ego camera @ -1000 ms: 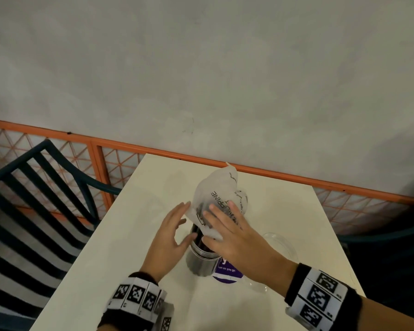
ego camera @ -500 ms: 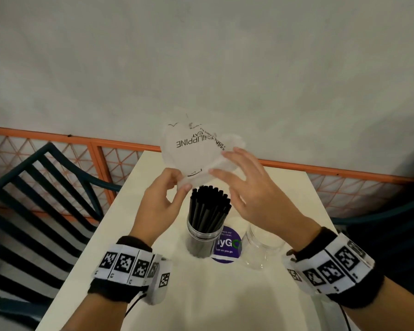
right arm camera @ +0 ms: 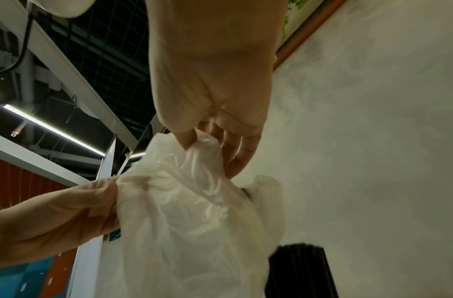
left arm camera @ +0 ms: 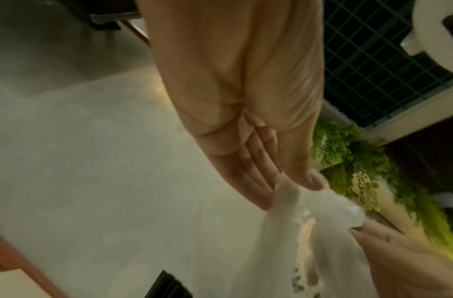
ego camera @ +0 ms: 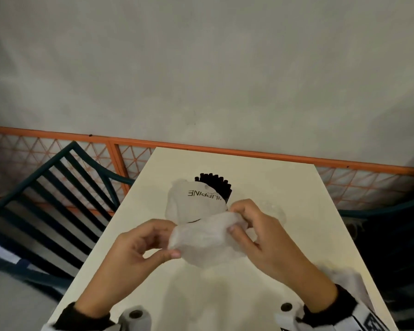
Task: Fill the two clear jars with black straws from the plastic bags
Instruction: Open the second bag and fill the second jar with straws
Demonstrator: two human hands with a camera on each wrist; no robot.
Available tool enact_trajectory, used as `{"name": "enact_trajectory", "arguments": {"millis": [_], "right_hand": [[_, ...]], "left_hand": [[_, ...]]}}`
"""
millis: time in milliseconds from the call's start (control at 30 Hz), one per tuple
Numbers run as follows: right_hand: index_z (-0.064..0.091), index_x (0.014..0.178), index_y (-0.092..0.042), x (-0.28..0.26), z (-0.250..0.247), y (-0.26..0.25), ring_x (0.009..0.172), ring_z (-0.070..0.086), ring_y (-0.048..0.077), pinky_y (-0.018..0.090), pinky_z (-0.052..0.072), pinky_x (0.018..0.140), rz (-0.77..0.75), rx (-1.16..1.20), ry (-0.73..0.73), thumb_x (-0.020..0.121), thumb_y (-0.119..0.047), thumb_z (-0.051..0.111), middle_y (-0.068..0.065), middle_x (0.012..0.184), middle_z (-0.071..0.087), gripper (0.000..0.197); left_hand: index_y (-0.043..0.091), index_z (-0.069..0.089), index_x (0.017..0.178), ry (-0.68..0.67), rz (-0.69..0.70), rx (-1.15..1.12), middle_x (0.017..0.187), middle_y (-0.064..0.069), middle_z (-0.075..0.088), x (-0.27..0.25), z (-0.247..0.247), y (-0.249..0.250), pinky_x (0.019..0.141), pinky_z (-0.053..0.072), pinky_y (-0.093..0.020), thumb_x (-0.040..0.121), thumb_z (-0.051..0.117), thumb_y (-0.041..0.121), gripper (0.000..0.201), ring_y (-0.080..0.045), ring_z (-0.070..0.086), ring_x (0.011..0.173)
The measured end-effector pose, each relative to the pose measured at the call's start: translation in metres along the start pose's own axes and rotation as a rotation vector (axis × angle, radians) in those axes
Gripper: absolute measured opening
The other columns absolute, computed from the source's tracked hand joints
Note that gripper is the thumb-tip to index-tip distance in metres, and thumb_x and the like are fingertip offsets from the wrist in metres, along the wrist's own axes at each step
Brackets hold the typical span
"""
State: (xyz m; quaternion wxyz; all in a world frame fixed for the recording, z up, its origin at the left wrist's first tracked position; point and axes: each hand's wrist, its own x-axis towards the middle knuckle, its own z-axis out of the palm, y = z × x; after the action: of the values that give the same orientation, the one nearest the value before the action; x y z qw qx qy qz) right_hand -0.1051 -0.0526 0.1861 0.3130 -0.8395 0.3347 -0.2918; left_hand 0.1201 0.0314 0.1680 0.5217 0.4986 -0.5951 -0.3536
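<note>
Both hands hold an empty, crumpled clear plastic bag (ego camera: 201, 225) with black lettering above the white table (ego camera: 153, 295). My left hand (ego camera: 158, 247) pinches its left end between thumb and fingers; the left wrist view shows that pinch on the plastic bag (left arm camera: 291, 231). My right hand (ego camera: 244, 220) grips the right end, the fingers curled into the plastic bag (right arm camera: 194, 201). Behind the bag, the tops of black straws (ego camera: 215, 185) stick up; their jar is hidden. A second clear jar (ego camera: 274, 209) shows faintly past my right hand, blurred.
A dark green slatted chair (ego camera: 46, 199) stands left of the table. An orange lattice fence (ego camera: 249, 155) runs along the table's far edge below a grey wall. Another dark chair (ego camera: 392, 223) is at the right.
The bag has come off the straws, risen, then been drawn down and toward me. Both hands now bunch it together in front of the straw-filled jar.
</note>
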Motion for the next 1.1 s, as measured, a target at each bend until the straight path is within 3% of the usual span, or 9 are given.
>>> {"name": "enact_trajectory", "arguments": {"millis": [133, 233, 400, 533, 667, 767, 833, 967, 1100], "right_hand": [[0.046, 0.11, -0.044, -0.029, 0.017, 0.026, 0.094, 0.057, -0.004, 0.009, 0.044, 0.078, 0.138, 0.287, -0.199, 0.08, -0.047, 0.061, -0.029, 0.1, 0.059, 0.034], [0.041, 0.112, -0.052, -0.055, 0.029, 0.058, 0.114, 0.041, -0.009, 0.006, 0.032, 0.095, 0.192, 0.183, -0.405, 0.081, -0.036, 0.066, -0.028, 0.116, 0.049, 0.043], [0.054, 0.102, -0.044, -0.074, 0.049, 0.077, 0.106, 0.046, -0.002, 0.002, 0.032, 0.084, 0.269, 0.115, -0.554, 0.08, -0.031, 0.069, -0.015, 0.109, 0.045, 0.03], [0.05, 0.078, -0.043, -0.082, 0.075, 0.074, 0.083, 0.044, -0.001, 0.006, 0.035, 0.073, 0.291, 0.095, -0.454, 0.074, -0.033, 0.075, -0.017, 0.091, 0.044, 0.027], [0.05, 0.071, -0.027, -0.088, 0.096, 0.07, 0.08, 0.043, 0.005, 0.019, 0.039, 0.073, 0.214, -0.096, -0.297, 0.075, -0.046, 0.054, -0.015, 0.079, 0.045, 0.02], [0.054, 0.083, -0.012, -0.084, 0.11, 0.063, 0.079, 0.048, 0.013, 0.022, 0.038, 0.065, 0.18, -0.315, -0.139, 0.074, -0.038, 0.037, 0.001, 0.085, 0.056, 0.032], [0.05, 0.086, -0.015, -0.079, 0.116, 0.06, 0.071, 0.056, 0.018, 0.022, 0.041, 0.055, 0.198, -0.378, -0.069, 0.074, -0.02, 0.047, 0.004, 0.086, 0.059, 0.013], [0.047, 0.087, -0.017, -0.067, 0.144, 0.06, 0.062, 0.058, 0.02, 0.022, 0.045, 0.05, 0.237, -0.405, 0.068, 0.056, 0.007, 0.068, 0.005, 0.084, 0.057, 0.045], [0.053, 0.095, -0.016, -0.06, 0.166, 0.05, 0.076, 0.051, 0.016, 0.029, 0.047, 0.07, 0.561, -0.004, 0.201, 0.088, -0.027, 0.058, 0.001, 0.087, 0.052, 0.013]], "left_hand": [[0.018, 0.06, 0.076, 0.208, -0.112, 0.004, 0.074, -0.015, 0.06, -0.029, 0.011, -0.018, 0.063, 0.052, -0.027, 0.053, 0.076, 0.058, 0.049, -0.017, 0.059, 0.065], [0.015, 0.055, 0.072, 0.288, -0.232, -0.074, 0.068, -0.008, 0.063, -0.05, 0.019, -0.033, 0.062, 0.053, -0.028, 0.071, 0.077, 0.025, 0.024, -0.022, 0.064, 0.067], [-0.001, 0.05, 0.077, 0.355, -0.375, -0.155, 0.074, -0.008, 0.065, -0.08, 0.025, -0.056, 0.063, 0.057, -0.023, 0.079, 0.067, 0.004, 0.017, -0.026, 0.066, 0.068], [0.002, 0.06, 0.088, 0.09, -0.529, -0.196, 0.085, -0.008, 0.074, -0.097, 0.022, -0.062, 0.077, 0.055, -0.026, 0.058, 0.076, 0.037, 0.049, -0.024, 0.07, 0.082], [0.009, 0.066, 0.077, -0.101, -0.543, -0.085, 0.076, -0.01, 0.072, -0.102, 0.014, -0.064, 0.072, 0.052, -0.018, 0.063, 0.081, 0.025, 0.026, -0.017, 0.067, 0.072], [0.017, 0.056, 0.066, -0.031, -0.38, 0.165, 0.064, 0.003, 0.061, -0.104, 0.001, -0.069, 0.056, 0.043, -0.013, 0.069, 0.072, 0.023, 0.017, -0.003, 0.054, 0.056], [0.026, 0.046, 0.061, -0.026, -0.283, 0.358, 0.066, 0.013, 0.05, -0.107, -0.012, -0.075, 0.051, 0.033, -0.011, 0.065, 0.053, 0.031, 0.009, -0.001, 0.042, 0.054], [0.044, 0.034, 0.056, 0.008, -0.216, 0.576, 0.069, 0.021, 0.04, -0.117, -0.021, -0.095, 0.052, 0.033, -0.011, 0.069, 0.045, 0.013, 0.035, -0.001, 0.039, 0.057], [0.019, 0.034, 0.065, 0.322, -0.409, 0.368, 0.061, 0.001, 0.049, -0.114, -0.024, -0.106, 0.043, 0.036, -0.012, 0.086, 0.052, 0.002, 0.032, -0.009, 0.052, 0.048]]}}
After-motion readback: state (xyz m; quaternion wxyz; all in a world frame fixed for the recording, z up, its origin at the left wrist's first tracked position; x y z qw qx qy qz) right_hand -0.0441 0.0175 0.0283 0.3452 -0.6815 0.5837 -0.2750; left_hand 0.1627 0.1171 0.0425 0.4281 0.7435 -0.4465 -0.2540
